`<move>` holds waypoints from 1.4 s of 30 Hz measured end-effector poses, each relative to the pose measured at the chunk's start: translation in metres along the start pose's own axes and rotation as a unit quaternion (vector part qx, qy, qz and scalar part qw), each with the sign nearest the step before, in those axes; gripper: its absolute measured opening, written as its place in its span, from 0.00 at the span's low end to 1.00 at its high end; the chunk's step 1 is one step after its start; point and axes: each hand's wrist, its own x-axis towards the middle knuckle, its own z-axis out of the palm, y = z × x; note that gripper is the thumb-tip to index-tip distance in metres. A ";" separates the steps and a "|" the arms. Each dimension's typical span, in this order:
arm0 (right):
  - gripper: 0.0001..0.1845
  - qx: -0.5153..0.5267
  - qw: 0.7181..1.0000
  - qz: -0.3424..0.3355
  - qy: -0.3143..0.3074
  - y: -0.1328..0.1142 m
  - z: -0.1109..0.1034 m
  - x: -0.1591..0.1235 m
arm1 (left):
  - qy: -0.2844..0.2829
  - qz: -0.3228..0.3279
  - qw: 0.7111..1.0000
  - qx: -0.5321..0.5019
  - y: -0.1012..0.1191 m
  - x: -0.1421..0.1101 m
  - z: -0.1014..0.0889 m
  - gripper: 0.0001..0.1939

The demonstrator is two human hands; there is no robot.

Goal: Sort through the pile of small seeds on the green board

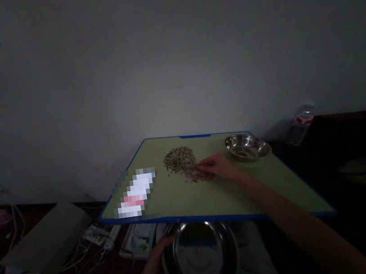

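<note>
A loose pile of small dark and pale bits (179, 159), like seeds or dried beans, lies spread on the green tabletop (174, 199). At its near right side is a pinkish-red patch (195, 173), too dim to make out. My right hand (219, 166) reaches over this patch from the right, fingers pressed together at its edge; whatever is between the fingertips is hidden. Below the table's front edge, my left hand (159, 260) grips the left rim of a shiny metal bowl (234, 256). The bowl's inside looks dark and reflective.
A second metal bowl (247, 147) stands at the table's back right with a little something in its bottom. A blurred-out bright phone-like screen (138, 193) lies at the left. Beyond the right edge leans a plastic bottle (301, 125). Cables and a grey box (52, 237) lie lower left.
</note>
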 end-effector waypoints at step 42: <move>0.19 0.002 0.999 0.005 -0.046 0.002 0.002 -0.001 | 0.000 0.006 1.000 0.001 0.000 -0.001 0.002 0.10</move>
